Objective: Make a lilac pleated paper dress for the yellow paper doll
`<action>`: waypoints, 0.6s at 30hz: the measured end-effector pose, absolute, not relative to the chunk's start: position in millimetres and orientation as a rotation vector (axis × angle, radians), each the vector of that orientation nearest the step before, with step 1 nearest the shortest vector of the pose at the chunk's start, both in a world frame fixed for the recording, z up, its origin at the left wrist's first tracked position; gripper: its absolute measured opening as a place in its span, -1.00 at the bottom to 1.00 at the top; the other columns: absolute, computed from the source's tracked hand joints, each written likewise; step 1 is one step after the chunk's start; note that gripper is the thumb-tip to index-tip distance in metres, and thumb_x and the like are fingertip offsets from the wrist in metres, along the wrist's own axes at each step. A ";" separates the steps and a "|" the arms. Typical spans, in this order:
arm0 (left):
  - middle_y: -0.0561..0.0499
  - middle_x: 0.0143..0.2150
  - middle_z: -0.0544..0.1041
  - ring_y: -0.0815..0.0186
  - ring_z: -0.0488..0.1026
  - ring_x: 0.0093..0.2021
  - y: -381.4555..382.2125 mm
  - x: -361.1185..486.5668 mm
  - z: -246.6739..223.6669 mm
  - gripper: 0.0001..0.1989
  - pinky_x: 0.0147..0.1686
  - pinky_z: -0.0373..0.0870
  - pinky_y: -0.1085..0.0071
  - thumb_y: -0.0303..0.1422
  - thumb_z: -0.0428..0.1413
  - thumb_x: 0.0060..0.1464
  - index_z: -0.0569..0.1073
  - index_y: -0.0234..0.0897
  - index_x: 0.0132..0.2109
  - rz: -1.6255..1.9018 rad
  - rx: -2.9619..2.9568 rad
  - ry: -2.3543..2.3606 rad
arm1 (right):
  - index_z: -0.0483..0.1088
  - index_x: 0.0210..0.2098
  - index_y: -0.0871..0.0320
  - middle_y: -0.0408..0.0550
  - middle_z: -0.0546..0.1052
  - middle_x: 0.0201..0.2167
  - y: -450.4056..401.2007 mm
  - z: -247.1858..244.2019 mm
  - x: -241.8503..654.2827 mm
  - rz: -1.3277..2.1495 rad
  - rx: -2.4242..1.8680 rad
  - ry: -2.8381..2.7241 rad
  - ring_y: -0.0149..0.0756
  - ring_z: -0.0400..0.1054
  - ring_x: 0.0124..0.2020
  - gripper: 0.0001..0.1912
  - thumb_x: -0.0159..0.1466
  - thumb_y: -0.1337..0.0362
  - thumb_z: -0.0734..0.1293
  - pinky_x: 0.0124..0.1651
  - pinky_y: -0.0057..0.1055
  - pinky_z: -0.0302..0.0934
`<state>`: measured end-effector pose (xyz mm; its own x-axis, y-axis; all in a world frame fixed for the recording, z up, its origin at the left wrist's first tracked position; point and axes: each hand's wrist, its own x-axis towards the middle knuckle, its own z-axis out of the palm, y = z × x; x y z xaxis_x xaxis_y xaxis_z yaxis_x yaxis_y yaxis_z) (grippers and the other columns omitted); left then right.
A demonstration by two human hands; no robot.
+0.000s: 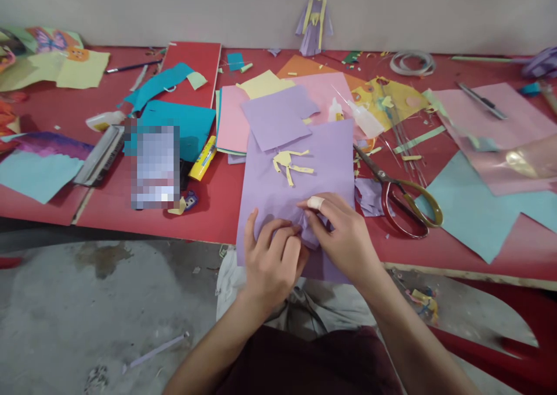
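Note:
A small piece of purple paper (310, 234) is between my two hands, above a large purple sheet (261, 192). My right hand (342, 232) pinches it between thumb and index finger; a white wrap covers one finger. My left hand (276, 256) bends its fingers at the paper's left edge, its thumb mostly hidden and its little finger raised. Just beyond the hands, a yellow paper figure (285, 160) with thin limbs lies on the large sheet. Another paper figure (314, 21) in purple and yellow leans against the wall.
Scissors (391, 192) lie right of the sheet, by purple scraps (369, 198). A yellow glue stick (203, 158), a blurred-out phone-like rectangle (155, 166) and a box cutter (101, 154) are on the left. Another person's hand (528, 157) rests over pink paper (517, 111) at right.

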<state>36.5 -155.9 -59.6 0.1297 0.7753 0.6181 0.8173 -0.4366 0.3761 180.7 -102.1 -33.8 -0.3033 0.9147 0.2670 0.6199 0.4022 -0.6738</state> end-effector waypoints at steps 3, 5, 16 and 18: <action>0.09 -0.27 0.66 0.24 0.61 -0.14 -157.6 39.0 -61.6 -0.87 0.40 0.05 -0.16 -0.56 0.16 0.13 0.41 -0.23 -0.31 -1.262 -2.286 -1.666 | 0.46 -0.16 0.09 0.00 0.56 -0.22 -102.1 -34.0 180.9 0.601 -1.292 -2.035 -0.17 0.44 -0.13 -0.76 0.38 0.47 0.20 -0.08 -0.23 0.32; 0.09 -0.26 0.66 0.24 0.61 -0.13 -158.4 39.0 -62.9 -0.87 0.40 0.05 -0.17 -0.56 0.16 0.13 0.42 -0.23 -0.30 -1.276 -2.278 -1.670 | 0.46 -0.16 0.09 0.00 0.56 -0.22 -101.8 -34.0 180.8 0.598 -1.285 -2.041 -0.17 0.44 -0.13 -0.75 0.38 0.48 0.20 -0.07 -0.23 0.32; -0.07 -0.01 0.62 0.15 0.51 0.03 -155.3 14.7 -54.5 -0.66 0.36 0.15 -0.12 -0.46 0.11 0.25 0.44 -0.30 0.16 -0.912 -2.644 -1.518 | 0.49 -0.14 0.08 0.01 0.57 -0.19 -101.8 -35.1 180.8 0.621 -1.280 -2.035 -0.16 0.44 -0.09 -0.72 0.37 0.49 0.20 -0.04 -0.21 0.32; -0.07 0.01 0.61 0.13 0.49 0.05 -154.1 13.4 -53.6 -0.68 0.34 0.17 -0.12 -0.43 0.12 0.26 0.47 -0.28 0.14 -0.870 -2.662 -1.482 | 0.50 -0.13 0.06 0.01 0.57 -0.20 -102.0 -34.9 180.8 0.620 -1.283 -2.038 -0.15 0.44 -0.10 -0.71 0.38 0.49 0.19 -0.05 -0.20 0.33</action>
<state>13.4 -154.1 -53.6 0.4118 0.7931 0.4487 0.7785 -0.5621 0.2791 180.8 -102.0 -34.9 -0.3159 0.9099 0.2688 0.6061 0.4115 -0.6806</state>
